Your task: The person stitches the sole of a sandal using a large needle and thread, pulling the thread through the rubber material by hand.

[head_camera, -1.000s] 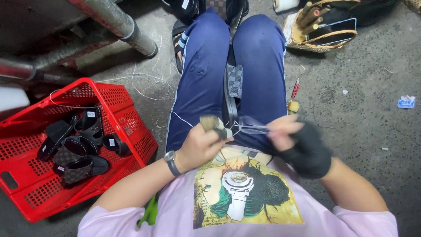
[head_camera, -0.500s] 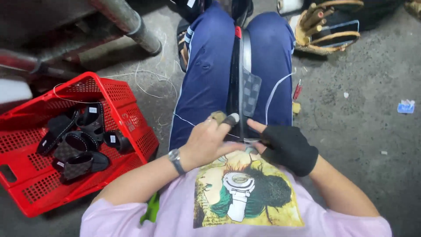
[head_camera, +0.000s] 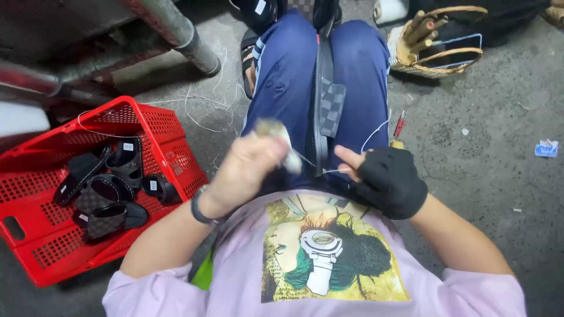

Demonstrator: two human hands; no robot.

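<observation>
Surroundings: red basket [head_camera: 164, 126] sitting on the concrete floor [head_camera: 493, 117] at the person's left, holding several dark sandals [head_camera: 103, 191]; grey pipe [head_camera: 176, 29] slanting above it; woven basket [head_camera: 437, 44] lying on the floor at upper right, well apart from the hands; small red tool [head_camera: 400, 124] lying just beside the right thigh; loose white threads trailing over the floor near the pipe.

In the way: left hand covering the near part of the lap; motion blur smearing its fingers.

Sandal strap [head_camera: 322, 100]: lying between the thighs in blue trousers, long axis running straight away from the body, checked patch on its right side, near end pointing at the hands.

Thread [head_camera: 376, 130]: stretching thin and white from the strap's near end to the right fingers, then looping up over the right thigh.

Left hand [head_camera: 252, 167]: raised over the left thigh, wrist bent, fingers curling shut around a small pale tool [head_camera: 288, 154]; watch on the wrist.

Right hand [head_camera: 385, 176]: wearing a black fingerless glove, resting near the belly, thumb and forefinger pinching the thread, remaining fingers folding in.
</observation>
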